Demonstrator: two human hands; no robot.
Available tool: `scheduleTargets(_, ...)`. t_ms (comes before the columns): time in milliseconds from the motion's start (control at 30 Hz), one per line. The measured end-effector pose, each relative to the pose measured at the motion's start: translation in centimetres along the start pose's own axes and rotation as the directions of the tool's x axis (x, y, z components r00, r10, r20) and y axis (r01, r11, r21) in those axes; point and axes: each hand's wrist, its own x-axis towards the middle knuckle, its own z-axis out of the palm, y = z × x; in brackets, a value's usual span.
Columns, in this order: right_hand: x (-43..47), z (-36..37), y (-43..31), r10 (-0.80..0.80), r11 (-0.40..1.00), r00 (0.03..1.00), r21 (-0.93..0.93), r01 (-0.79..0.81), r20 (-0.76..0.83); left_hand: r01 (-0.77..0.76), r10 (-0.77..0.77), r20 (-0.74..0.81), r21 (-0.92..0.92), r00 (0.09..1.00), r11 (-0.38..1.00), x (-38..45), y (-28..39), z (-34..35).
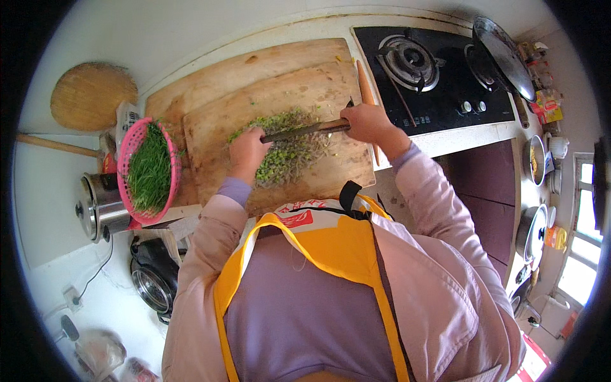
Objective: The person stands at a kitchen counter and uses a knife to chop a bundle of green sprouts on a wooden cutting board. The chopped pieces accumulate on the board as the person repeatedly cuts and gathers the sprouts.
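Note:
My right hand (366,125) is closed around the handle of a kitchen knife (296,132), whose blade is seen nearly edge-on. The blade reaches left across a heap of finely chopped greens (281,160), mixed bright green and pale greyish. At the blade's far end is my left hand (247,149), fingers bent downward; its fingertips are hidden, so whether it pinches the blade or rests by it is unclear. The heap lies on a worn wooden cutting board (215,124), which overlaps a larger wooden board (167,102). Beside my right hand lies a tapered wooden rolling pin (364,83).
A pink plastic basket (123,191) of long thin greens (152,172) stands left of the boards, near a steel pot (112,205). At right is a black gas hob (444,105) with a wok (506,59) tilted on it. A round wooden board (93,95) leans on the wall.

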Motion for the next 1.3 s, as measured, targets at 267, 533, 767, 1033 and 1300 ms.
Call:
scheduleTargets(267,-3.1,1.6,-1.4,0.01,0.994,1.0,0.109,-0.01,-0.004,-0.176,0.173,-0.069,-0.04,0.983,0.984,-0.4,-1.5,0.4)
scheduleTargets(533,-3.2,1.0,-2.2,0.075,0.996,0.991,0.029,-0.079,0.108,-0.196,0.194,-0.085,-0.026,0.977,0.98,-1.2,-1.9,0.2)
scheduleTargets(767,1.7,-0.6,0.6,-0.01,0.999,0.997,-0.041,0.013,0.073,-0.032,0.033,-0.044,0.025,0.998,0.999,-0.1,-0.3,0.1)
scheduleTargets(1033,1.9,-1.7,0.5,-0.15,0.989,0.984,-0.003,0.151,-0.093,-0.017,0.007,-0.094,-0.108,0.996,0.994,0.0,-1.6,0.4)
scheduleTargets(1300,2.8,-0.3,1.5,-0.018,1.0,0.996,0.01,0.017,0.085,-0.026,0.03,-0.098,0.036,0.995,0.999,0.4,-0.4,0.5)
